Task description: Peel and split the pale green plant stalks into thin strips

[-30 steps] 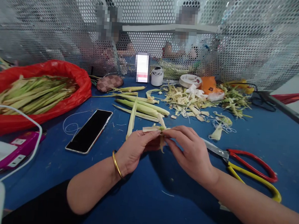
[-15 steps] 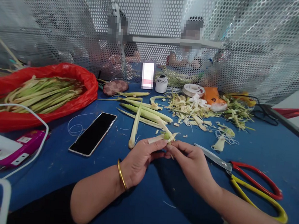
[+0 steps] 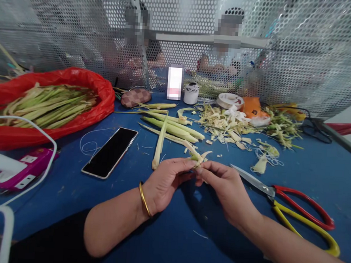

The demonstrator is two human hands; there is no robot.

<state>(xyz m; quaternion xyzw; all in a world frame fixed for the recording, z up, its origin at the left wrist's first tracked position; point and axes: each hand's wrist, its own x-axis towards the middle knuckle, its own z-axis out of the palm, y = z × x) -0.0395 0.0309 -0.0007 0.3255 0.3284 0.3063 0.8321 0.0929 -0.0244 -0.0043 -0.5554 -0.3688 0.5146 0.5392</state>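
Observation:
My left hand (image 3: 166, 180), with a gold bangle on the wrist, and my right hand (image 3: 225, 188) meet over the blue table (image 3: 169, 234). Both pinch a small pale green folded leaf piece (image 3: 198, 156) between thumb and fingertips. Several long green leaf stalks (image 3: 170, 127) lie just beyond the hands. Scissors with red and yellow handles (image 3: 295, 206) rest on the table right of my right hand, the blades pointing toward it.
A red bag (image 3: 61, 100) full of leaf stalks sits at the left. A black phone (image 3: 110, 152) lies left of the hands, a pink power bank (image 3: 21, 171) with a white cable further left. Leaf trimmings (image 3: 232, 127), tape rolls and a perforated metal screen (image 3: 287, 55) stand behind; people work beyond it.
Both hands have stayed together on the leaf piece, shifting slightly and turning it between the fingertips. The camera view has moved a little.

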